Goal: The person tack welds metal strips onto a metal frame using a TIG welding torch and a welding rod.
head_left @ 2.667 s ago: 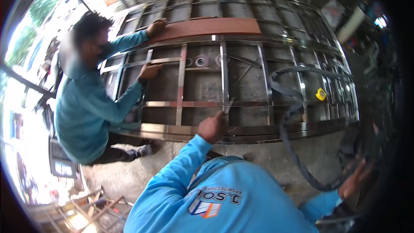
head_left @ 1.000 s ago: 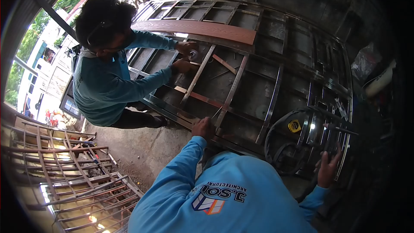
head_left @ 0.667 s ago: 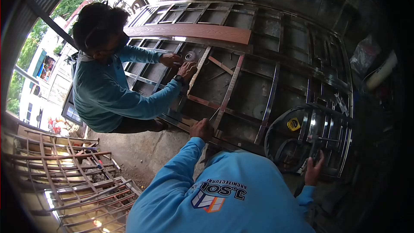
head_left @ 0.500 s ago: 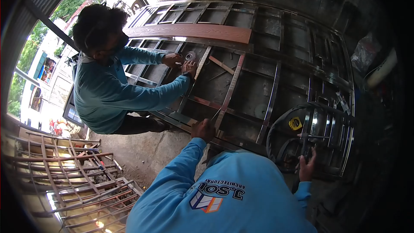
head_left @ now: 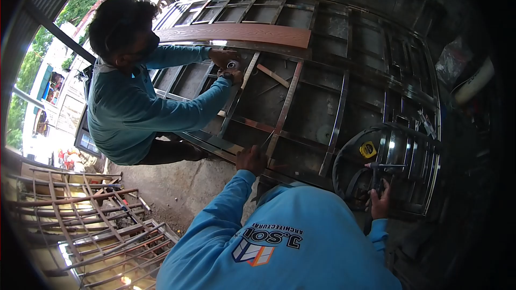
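Observation:
My left hand (head_left: 251, 161) is closed on a thin metal rod (head_left: 268, 138) that points up toward a strip of the metal frame (head_left: 337, 118). It is at the near edge of the frame. My right hand (head_left: 379, 201) grips a TIG welding torch (head_left: 375, 176), its slim end lying sideways above the bars. A dark cable (head_left: 339, 157) loops beside the torch. Just above it lies a yellow tape measure (head_left: 367, 150).
Across the frame at left, a co-worker (head_left: 145, 96) bends over a round part (head_left: 232, 65) with both hands. A brown wood-grain plank (head_left: 236, 33) lies on the bars. Rusty metal grilles (head_left: 80, 209) stand at lower left; clear plastic (head_left: 452, 63) is at right.
The torch in my right hand has risen slightly and turned a little. My left hand stays almost in place with the rod. The co-worker's hands have shifted up around the round part.

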`<state>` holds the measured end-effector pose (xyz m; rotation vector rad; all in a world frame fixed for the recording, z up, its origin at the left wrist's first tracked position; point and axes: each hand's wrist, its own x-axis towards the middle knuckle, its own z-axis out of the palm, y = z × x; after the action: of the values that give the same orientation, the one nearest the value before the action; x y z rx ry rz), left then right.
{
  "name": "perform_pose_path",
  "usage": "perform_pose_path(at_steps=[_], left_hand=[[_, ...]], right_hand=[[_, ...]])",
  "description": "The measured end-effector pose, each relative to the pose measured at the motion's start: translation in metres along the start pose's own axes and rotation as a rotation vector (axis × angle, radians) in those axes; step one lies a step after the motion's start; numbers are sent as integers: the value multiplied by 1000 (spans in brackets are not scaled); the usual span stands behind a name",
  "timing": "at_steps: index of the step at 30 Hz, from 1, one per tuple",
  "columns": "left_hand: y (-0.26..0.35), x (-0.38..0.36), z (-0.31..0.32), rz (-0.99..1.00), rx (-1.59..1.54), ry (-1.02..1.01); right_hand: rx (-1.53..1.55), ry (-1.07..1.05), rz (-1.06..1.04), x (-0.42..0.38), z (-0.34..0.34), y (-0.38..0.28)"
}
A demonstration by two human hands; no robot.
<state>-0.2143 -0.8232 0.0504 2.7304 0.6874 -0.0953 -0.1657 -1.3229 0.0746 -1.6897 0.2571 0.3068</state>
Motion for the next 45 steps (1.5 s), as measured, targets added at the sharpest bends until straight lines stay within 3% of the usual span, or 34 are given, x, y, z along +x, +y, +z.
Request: perform_pose_path(at_steps=[6,12,19,24,30,42,45], left_hand=[[-8,1,8,25,-33,6],[-4,2,5,13,-24,0],[-4,0,8,52,4,96],[-7,3,9,47,15,54],[-1,-1,3,121,66,165],[-3,3,2,82,37,64],[-15,3,19,113,-63,163]], right_hand=[[-15,-9,-87,12,-8,28],[-21,12,-6,1,4,-1],[-12,32,-76,6,2,13],[-16,38,-29,2,6,5],[-42,48,-20,1,8,-1],[-35,46,-1,5,6,1],[-52,46,45,4,8,-9]])
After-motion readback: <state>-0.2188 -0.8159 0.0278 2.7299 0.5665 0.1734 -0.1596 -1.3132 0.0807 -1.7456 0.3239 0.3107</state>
